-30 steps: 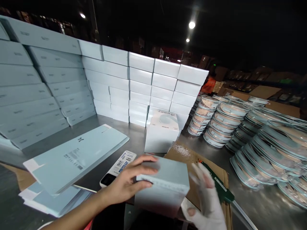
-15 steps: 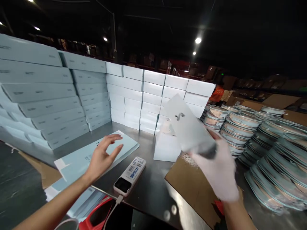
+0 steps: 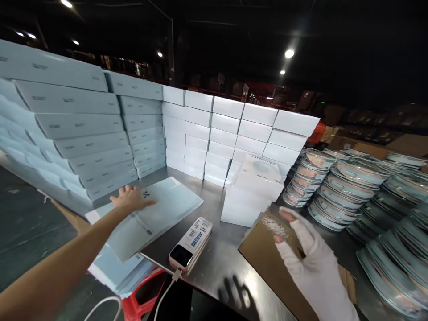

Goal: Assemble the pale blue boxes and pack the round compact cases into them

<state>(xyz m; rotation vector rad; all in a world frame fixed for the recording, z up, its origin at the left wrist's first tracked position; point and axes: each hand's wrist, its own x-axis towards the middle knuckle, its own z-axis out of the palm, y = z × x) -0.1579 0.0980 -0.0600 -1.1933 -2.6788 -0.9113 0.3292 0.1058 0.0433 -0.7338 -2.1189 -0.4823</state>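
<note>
My left hand (image 3: 130, 198) lies with spread fingers on the top of a pile of flat pale-blue carton blanks (image 3: 172, 200) on the metal table. The top blank is turned slightly and bears a dark printed mark. My right hand (image 3: 310, 263), in a white fingerless glove, hovers with fingers apart and holds nothing. Beneath it lies a brown cardboard sheet (image 3: 264, 263) with white crumbs near its far corner. A short stack of white boxes (image 3: 242, 200), with print on the top one, stands just beyond.
A power bank (image 3: 190, 245) with a white cable lies near the table's front edge. Stacked white boxes (image 3: 227, 125) wall the back and left (image 3: 76, 120). Piles of round, wrapped discs (image 3: 351, 187) stand at right. More blanks (image 3: 117, 272) rest low beside a red stool (image 3: 135, 305).
My right hand has let go of the white box it held and drawn back toward me. My left hand has come down onto the blanks. The view has turned slightly left.
</note>
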